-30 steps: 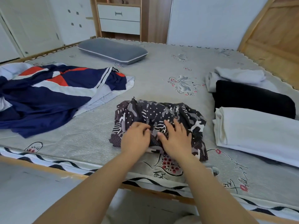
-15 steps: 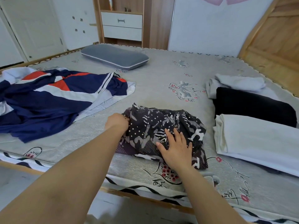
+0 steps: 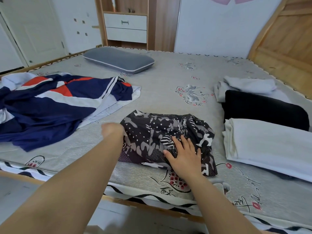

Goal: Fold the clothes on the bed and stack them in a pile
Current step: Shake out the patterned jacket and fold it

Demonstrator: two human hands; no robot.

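Pinning black-and-grey patterned garment [image 3: 168, 141] near the bed [image 3: 168, 78] edge.
Right hand [image 3: 184, 154] flat on it to hold the fold; left hand [image 3: 113, 130] at its left edge, grip unclear.

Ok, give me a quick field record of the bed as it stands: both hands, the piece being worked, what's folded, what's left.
left hand: blurred, at the left edge of the patterned garment; grip cannot be told
right hand: flat, fingers spread, pressing on the patterned garment
patterned garment: bunched near the front bed edge, partly folded
folded items: white, black, light grey, at the right
unfolded: navy, white and red clothes, spread at the left
pillow: grey, far side
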